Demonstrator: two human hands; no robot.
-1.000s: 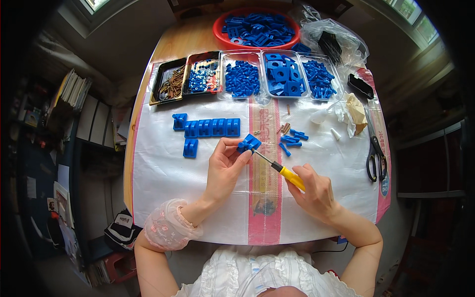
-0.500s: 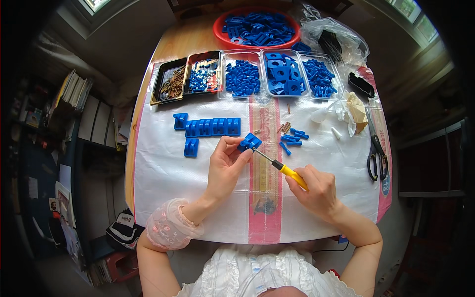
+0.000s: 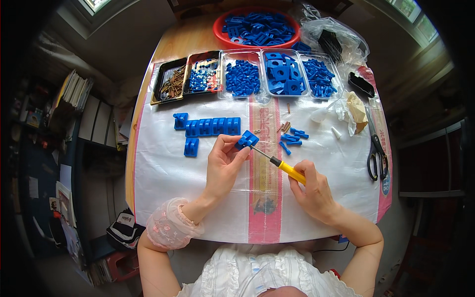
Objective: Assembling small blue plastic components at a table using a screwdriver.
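Observation:
Between its thumb and fingers my left hand (image 3: 223,161) pinches a blue plastic clamp piece (image 3: 248,140) just above the sheet. My right hand (image 3: 312,190) is closed round the yellow handle of a screwdriver (image 3: 292,172). The screwdriver's shaft points up and left, and its tip meets the right side of the blue piece; the exact contact is too small to make out. Left of my left hand, several similar blue pieces (image 3: 213,126) stand in a row, with one more (image 3: 191,147) below. Small blue levers (image 3: 292,141) and brass screws (image 3: 286,127) lie to the right.
Along the back stand trays of screws (image 3: 173,84), nuts (image 3: 204,74) and blue parts (image 3: 242,79). Behind them is a red basin (image 3: 217,37) full of blue pieces. Black scissors (image 3: 377,153), crumpled paper (image 3: 355,111) and a small white nozzle (image 3: 336,132) lie on the right.
The blue piece and the screwdriver have shifted slightly left and up. My right hand's fingers have changed their hold on the yellow handle, with the index finger now more raised.

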